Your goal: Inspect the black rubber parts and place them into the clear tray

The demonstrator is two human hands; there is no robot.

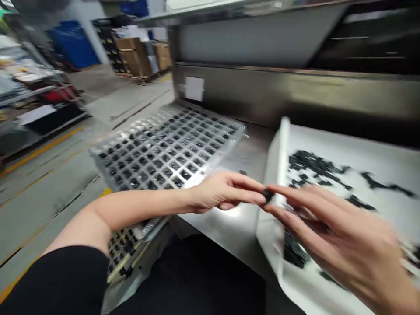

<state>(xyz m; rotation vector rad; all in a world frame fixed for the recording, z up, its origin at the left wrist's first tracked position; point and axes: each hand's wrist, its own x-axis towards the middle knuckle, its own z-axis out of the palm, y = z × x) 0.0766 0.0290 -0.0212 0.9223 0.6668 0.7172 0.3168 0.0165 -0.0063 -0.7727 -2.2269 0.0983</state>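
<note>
Between the fingertips of both hands is a small black part (268, 195), too small and blurred to name more closely. My left hand (226, 190) reaches in from the left and pinches it from one side. From the other side my right hand (334, 223) grips it between thumb and fingers, just over the near wall of a white bin (282, 153). Many small black pieces (311, 164) lie scattered inside that bin. Left of my hands is a clear plastic tray (210, 164) with rows of square pockets, most showing something dark.
A metal bench (243, 153) carries the tray and bin, with a metal back panel (236, 92) behind. Below the tray stands another holder of small black pieces (123, 249). Cardboard boxes (134, 57) and a loaded rack (39, 96) stand across the floor.
</note>
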